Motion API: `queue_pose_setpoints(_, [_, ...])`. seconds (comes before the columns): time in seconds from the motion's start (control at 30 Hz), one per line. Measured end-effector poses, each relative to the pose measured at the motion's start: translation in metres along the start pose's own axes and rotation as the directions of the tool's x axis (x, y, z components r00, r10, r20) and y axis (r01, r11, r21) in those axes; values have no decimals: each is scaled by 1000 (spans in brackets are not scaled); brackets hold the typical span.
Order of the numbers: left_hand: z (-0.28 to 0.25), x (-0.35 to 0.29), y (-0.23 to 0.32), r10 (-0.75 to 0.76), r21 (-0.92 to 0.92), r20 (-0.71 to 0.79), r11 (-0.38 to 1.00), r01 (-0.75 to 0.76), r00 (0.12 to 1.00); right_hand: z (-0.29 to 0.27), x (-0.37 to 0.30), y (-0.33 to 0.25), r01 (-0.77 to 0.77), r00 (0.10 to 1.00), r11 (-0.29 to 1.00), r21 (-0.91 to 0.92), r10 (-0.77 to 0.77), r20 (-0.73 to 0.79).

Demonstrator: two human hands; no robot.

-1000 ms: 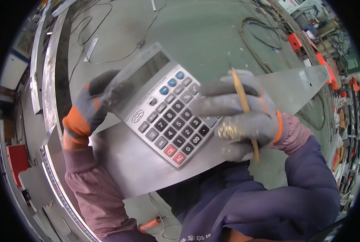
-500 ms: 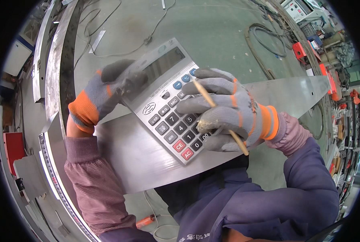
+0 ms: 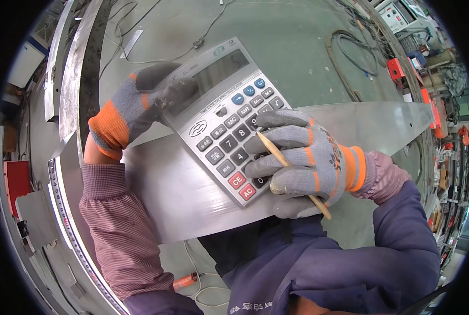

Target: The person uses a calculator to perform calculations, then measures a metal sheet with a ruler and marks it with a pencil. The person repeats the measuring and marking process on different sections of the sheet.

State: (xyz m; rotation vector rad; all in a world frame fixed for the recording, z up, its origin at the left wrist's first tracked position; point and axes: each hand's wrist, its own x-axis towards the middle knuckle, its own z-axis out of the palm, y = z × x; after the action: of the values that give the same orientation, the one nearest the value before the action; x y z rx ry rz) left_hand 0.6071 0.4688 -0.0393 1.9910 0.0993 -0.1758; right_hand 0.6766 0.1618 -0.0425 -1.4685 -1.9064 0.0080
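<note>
A grey desktop calculator [image 3: 223,118] lies slanted above a bright sheet-metal piece [image 3: 161,194]. My left hand [image 3: 158,92], in a grey and orange coated glove, grips its upper left edge, with the thumb over part of the display. My right hand [image 3: 305,157], gloved alike, is bent over the lower right keys, its fingertips on or just above them. Between the fingers of that hand runs a slim wooden pencil [image 3: 272,149], its pointed end toward the keypad. The right-hand fingers hide several number keys. Digits show faintly on the display.
A long steel beam [image 3: 76,79] and a tape measure [image 3: 71,236] run along the left. Cables [image 3: 344,58] lie on the green floor ahead. Red metal parts [image 3: 395,69] and a cluttered rack stand at right. An orange-handled tool [image 3: 185,281] lies below the sheet.
My right hand has slid down and right over the keypad, pencil with it, uncovering upper keys. The calculator has shifted slightly up and right, and digits now show on its display.
</note>
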Motion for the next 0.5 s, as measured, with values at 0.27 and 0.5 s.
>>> queue_pose_setpoints(0.27, [-2, -3, -1, 59, -50, 20, 997, -58, 998, -21, 0, 7, -62, 997, 997, -36, 60, -58])
queue_pose_setpoints(0.5, [-2, 1, -13, 79, -74, 19, 994, -78, 997, -24, -4, 4, -31, 997, 1000, 1, 31, -64])
